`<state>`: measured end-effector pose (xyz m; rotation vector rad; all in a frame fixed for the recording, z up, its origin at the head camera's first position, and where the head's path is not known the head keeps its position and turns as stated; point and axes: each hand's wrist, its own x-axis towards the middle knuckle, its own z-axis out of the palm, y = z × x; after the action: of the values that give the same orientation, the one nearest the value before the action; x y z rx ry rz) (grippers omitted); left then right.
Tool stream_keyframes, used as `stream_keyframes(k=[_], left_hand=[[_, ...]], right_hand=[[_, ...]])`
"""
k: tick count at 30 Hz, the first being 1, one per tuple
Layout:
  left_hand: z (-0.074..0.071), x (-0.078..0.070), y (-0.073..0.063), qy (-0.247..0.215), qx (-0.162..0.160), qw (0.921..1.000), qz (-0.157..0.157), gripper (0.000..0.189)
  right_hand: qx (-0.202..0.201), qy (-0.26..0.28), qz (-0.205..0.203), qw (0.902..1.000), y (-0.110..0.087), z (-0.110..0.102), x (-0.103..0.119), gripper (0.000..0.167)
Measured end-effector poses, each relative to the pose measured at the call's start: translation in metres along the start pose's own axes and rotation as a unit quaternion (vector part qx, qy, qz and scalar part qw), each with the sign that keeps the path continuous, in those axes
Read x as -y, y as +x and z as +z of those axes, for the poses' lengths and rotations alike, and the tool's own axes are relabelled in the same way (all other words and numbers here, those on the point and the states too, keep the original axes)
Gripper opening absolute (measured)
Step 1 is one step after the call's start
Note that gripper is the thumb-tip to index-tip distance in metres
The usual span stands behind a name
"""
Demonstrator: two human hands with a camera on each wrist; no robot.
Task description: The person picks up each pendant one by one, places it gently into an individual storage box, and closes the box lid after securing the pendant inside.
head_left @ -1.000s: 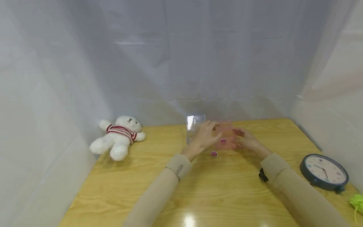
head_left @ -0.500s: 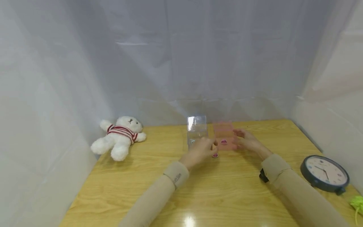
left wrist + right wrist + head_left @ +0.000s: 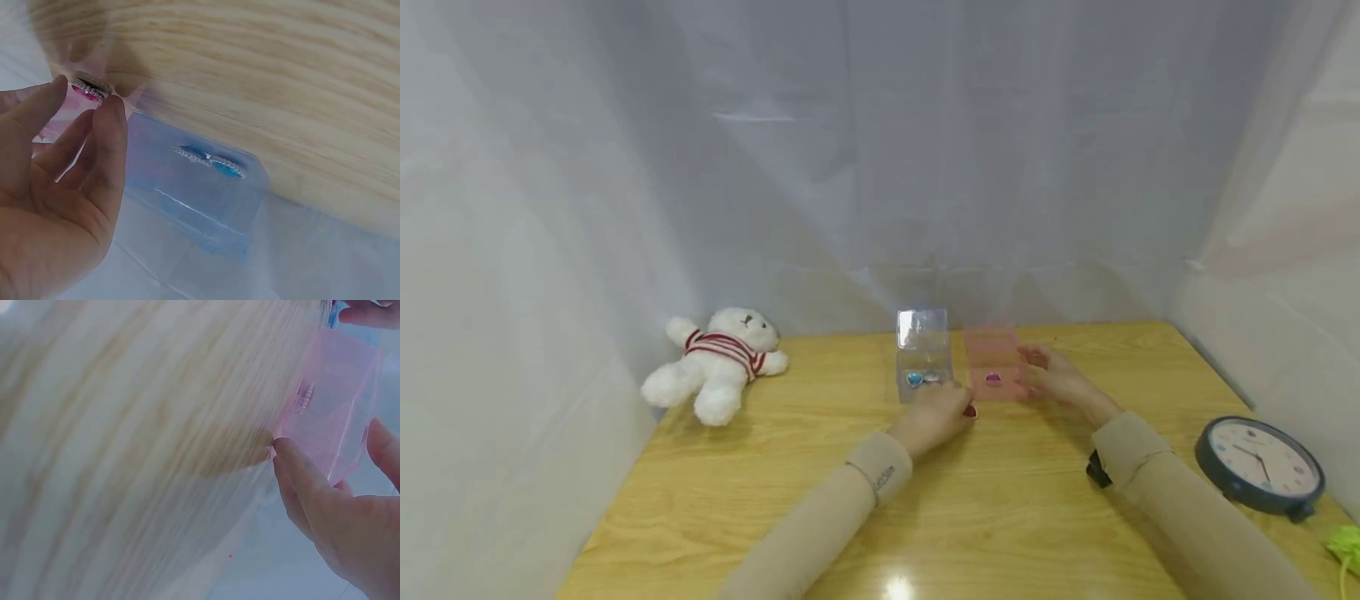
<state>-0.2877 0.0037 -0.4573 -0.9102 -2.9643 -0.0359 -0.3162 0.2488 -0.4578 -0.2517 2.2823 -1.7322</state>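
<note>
My left hand (image 3: 931, 417) pinches a deep-pink gem (image 3: 87, 92) with a beaded rim, thumb on one side and index finger on the other, low over the table. Just behind it stands a clear bluish box (image 3: 923, 331), lid up, with a blue gem (image 3: 914, 379) and a paler one inside. To the right is a see-through pink box (image 3: 991, 340), also with its lid up. Inside lies another pink gem (image 3: 993, 378). My right hand (image 3: 1060, 379) is at that box's right side, fingers fairly straight by its edge, thumb raised apart from them.
A white teddy bear (image 3: 718, 362) in a striped sweater lies at the table's left. At the right are a dark-rimmed clock (image 3: 1258, 462) and a green object (image 3: 1343, 542). A small black item (image 3: 1097, 470) shows beside the right sleeve. White sheeting surrounds the table (image 3: 820, 500).
My left hand has come down from above the boxes to the loose pink gem in front and now pinches it. The blue box's contents have come into sight. My right hand stays put.
</note>
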Motion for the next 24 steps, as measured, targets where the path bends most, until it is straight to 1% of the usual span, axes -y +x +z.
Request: stream_keyframes(k=[4,7,13,17,21,22,24], left_hand=[[0.001,-0.002,0.001,0.015,-0.004,0.9999,0.003,0.014],[0.000,-0.004,0.001,0.017,0.002,0.9999,0.004,0.014],[-0.004,-0.011,0.001,0.034,0.022,0.9992,-0.004,0.021],[-0.003,-0.013,0.002,0.037,0.034,0.9987,-0.008,0.021],[-0.002,-0.013,0.003,0.028,0.036,0.9989,-0.007,0.021],[-0.002,-0.013,0.003,0.022,0.037,0.9991,-0.005,0.021],[-0.002,-0.013,0.002,-0.006,0.036,0.9993,-0.003,0.021]], right_hand=[[-0.001,-0.010,0.004,0.9999,0.001,-0.001,0.000,0.067],[0.003,-0.007,0.006,0.9999,0.000,-0.001,0.001,0.067],[0.002,0.009,0.011,0.9999,0.001,-0.001,-0.001,0.067],[0.001,0.007,0.012,0.9999,0.002,-0.001,-0.002,0.068],[0.001,0.001,0.011,0.9999,0.003,-0.003,-0.002,0.067],[0.001,-0.001,0.010,1.0000,0.004,-0.003,-0.003,0.067],[-0.001,-0.003,0.011,0.9999,0.003,-0.003,-0.003,0.066]])
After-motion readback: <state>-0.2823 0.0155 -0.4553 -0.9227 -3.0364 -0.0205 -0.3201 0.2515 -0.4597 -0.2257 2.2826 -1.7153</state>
